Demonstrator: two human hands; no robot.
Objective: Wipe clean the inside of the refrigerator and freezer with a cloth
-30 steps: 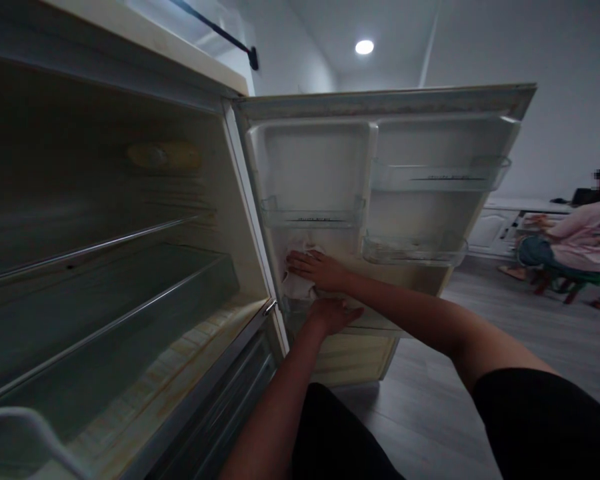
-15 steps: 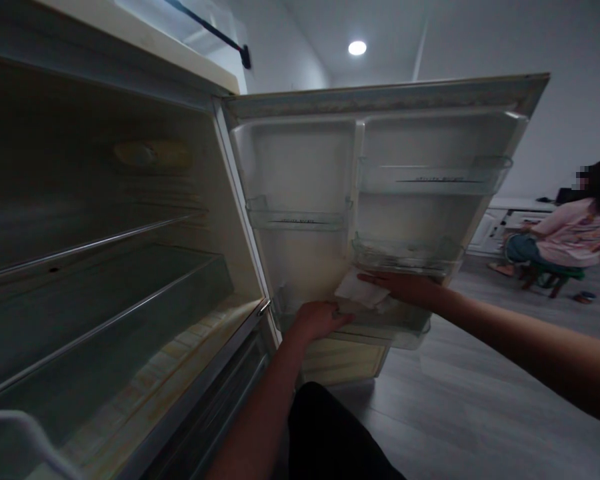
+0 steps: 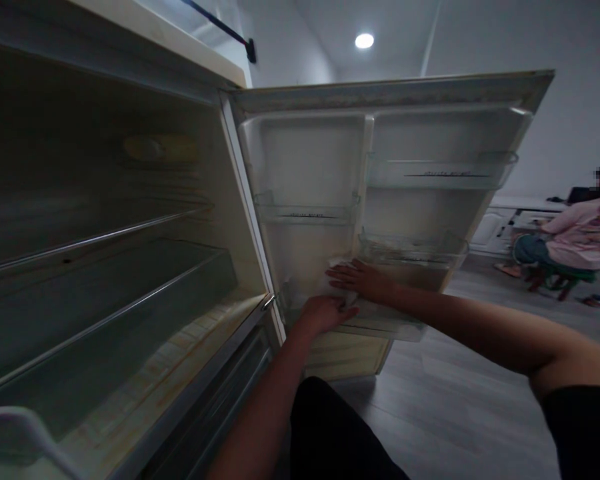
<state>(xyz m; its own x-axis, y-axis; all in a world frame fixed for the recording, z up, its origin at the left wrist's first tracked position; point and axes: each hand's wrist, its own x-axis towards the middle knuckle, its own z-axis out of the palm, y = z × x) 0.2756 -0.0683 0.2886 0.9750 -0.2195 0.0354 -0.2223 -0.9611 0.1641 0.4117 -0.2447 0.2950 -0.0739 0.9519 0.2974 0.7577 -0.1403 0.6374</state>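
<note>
Some slipping I'm risking: right hand [image 3: 366, 280], fingers parted, is merely pressing the cloth [image 3: 351, 297]; left hand [image 3: 324, 313], finger clamping unclear.

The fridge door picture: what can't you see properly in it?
In the head view:
- White wipe: mostly covered by the right hand; cloth or paper, can't tell.
- Bottom door bin: partly hidden by the left hand.
- Bin lettering: too small and blurred.
- Fridge: cut off by the left edge.
- Seated person: cut off by the right edge.
</note>
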